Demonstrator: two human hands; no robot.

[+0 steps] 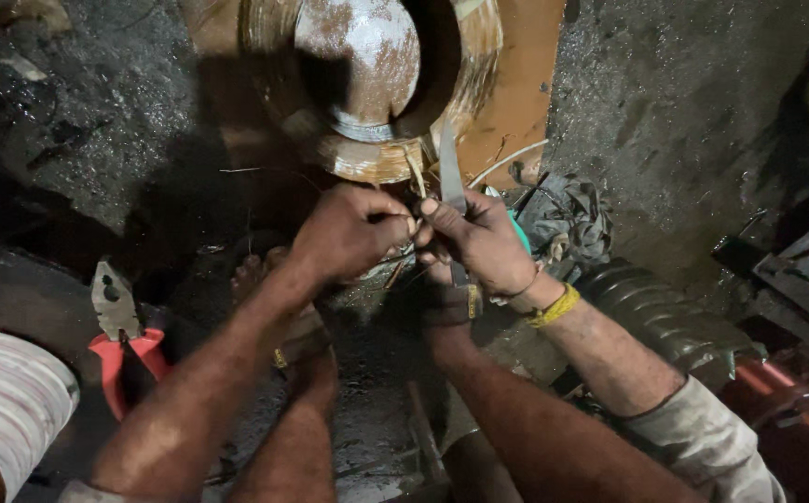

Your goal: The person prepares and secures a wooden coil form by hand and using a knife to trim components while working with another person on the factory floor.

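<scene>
I see left hand (349, 231) pinching thin wire; right hand (479, 237) gripping metal strip (449, 168). Mid-binding; next needs steady tension.

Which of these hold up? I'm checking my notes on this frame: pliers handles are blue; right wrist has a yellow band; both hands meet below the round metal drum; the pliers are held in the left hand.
1. The pliers have blue handles. False: they are red.
2. The right hand has a yellow band at its wrist. True.
3. The left hand and right hand meet just below the round metal drum. True.
4. The left hand holds the pliers. False: they lie on the ground, apart from it.
</scene>
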